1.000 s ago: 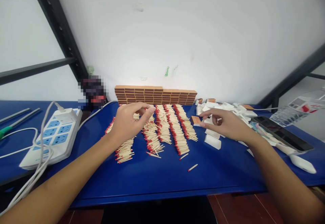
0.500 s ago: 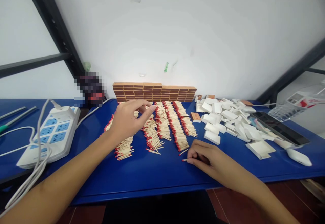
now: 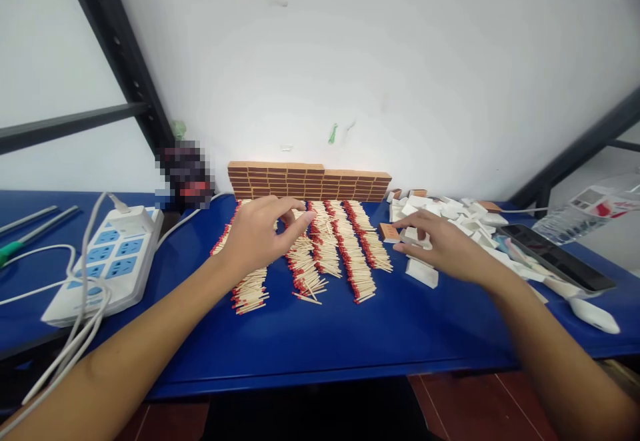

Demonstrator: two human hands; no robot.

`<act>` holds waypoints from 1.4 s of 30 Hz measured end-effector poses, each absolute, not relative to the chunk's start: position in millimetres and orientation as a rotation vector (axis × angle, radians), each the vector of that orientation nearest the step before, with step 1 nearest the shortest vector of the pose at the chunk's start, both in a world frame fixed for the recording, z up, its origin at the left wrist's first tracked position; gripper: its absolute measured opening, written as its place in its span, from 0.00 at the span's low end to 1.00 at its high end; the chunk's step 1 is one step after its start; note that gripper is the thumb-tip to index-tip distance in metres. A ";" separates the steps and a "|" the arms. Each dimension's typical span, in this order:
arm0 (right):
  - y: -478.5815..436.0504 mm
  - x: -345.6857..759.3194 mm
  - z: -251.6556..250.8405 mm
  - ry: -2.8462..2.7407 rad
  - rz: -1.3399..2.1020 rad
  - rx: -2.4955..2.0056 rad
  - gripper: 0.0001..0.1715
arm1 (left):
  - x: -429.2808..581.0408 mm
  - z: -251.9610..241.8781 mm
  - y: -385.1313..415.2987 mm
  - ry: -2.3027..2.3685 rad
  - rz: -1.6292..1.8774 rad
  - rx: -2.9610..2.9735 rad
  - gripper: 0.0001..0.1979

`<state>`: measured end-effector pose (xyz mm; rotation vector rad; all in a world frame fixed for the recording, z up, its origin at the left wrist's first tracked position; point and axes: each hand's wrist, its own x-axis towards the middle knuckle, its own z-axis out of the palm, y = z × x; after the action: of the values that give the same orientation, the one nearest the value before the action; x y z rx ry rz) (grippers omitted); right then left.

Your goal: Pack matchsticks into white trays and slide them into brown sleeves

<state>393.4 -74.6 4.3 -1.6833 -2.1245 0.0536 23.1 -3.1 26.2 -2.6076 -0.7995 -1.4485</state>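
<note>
My left hand [image 3: 265,234] hovers over the left rows of matches, its thumb and fingers apart and nothing visible between them. Red-tipped wooden matches [image 3: 354,254] lie in several slanting rows on the blue table, partly hidden behind this hand. Over at the right, my right hand [image 3: 435,244] is beside an orange matchbox [image 3: 389,232], thumb and fingers spread around its near right side. Whether a fingertip touches the box I cannot tell. White matchbox trays [image 3: 423,272] lie under and behind that hand.
Stacked matchboxes [image 3: 310,181] form a low wall along the back. A white power strip [image 3: 113,261] with cables sits left. On the right are a black phone [image 3: 555,258], a plastic bottle [image 3: 580,208] and a white plastic object [image 3: 594,314]. The table's front edge [image 3: 320,384] runs below.
My right hand has left the near end of a match row and moved up and right to the matchbox, its fingers opening. The loose match it pinched no longer shows. My left hand barely moved.
</note>
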 end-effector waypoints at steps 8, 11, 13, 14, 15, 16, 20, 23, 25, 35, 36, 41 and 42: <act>-12.3 420.7 2.1 -2.352 0.140 -1.812 0.31 | 21.1 18.4 2.5 -0.749 -1.280 -2.652 0.15; -6.3 413.9 10.5 -2.255 0.196 -1.832 0.29 | 21.6 16.4 3.2 -0.750 -1.280 -2.649 0.14; -5.3 397.6 20.7 -2.102 0.256 -1.829 0.32 | 22.2 13.7 3.6 -0.756 -1.268 -2.640 0.13; -5.8 384.8 25.4 -2.009 0.290 -1.806 0.34 | 22.6 11.9 3.5 -0.757 -1.247 -2.637 0.12; -6.9 368.9 29.1 -1.921 0.335 -1.755 0.35 | 23.1 10.0 3.0 -0.757 -1.218 -2.635 0.12; -8.7 350.6 31.1 -1.853 0.364 -1.661 0.34 | 23.9 8.1 2.1 -0.755 -1.185 -2.634 0.12; -22.7 273.2 22.0 -1.662 0.581 -1.356 0.32 | 29.5 1.0 -4.8 -0.743 -1.127 -2.608 0.25; -36.6 236.5 6.7 -1.535 0.749 -1.227 0.33 | 34.4 -3.0 -9.7 -0.762 -1.169 -2.594 0.25; -44.2 227.2 -1.3 -1.484 0.809 -1.216 0.34 | 36.5 -4.8 -11.4 -0.762 -1.209 -2.579 0.18; -54.5 240.0 -1.3 -1.540 0.959 -1.112 0.25 | 35.1 -6.0 -7.0 -0.899 -1.338 -2.652 0.14; -54.3 242.0 -0.9 -1.542 0.943 -1.132 0.25 | 34.8 -6.4 -6.0 -0.903 -1.327 -2.664 0.16; -45.5 260.0 1.1 -1.468 0.898 -1.212 0.29 | 32.5 -8.2 -2.1 -0.978 -1.240 -2.637 0.24; -42.9 264.4 1.9 -1.444 0.890 -1.220 0.29 | 32.2 -7.9 -1.9 -0.990 -1.235 -2.629 0.25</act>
<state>264.4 -42.9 1.9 -1.2201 -1.4439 0.8900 32.2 -1.9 -7.9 -2.6293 -0.9902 -1.2352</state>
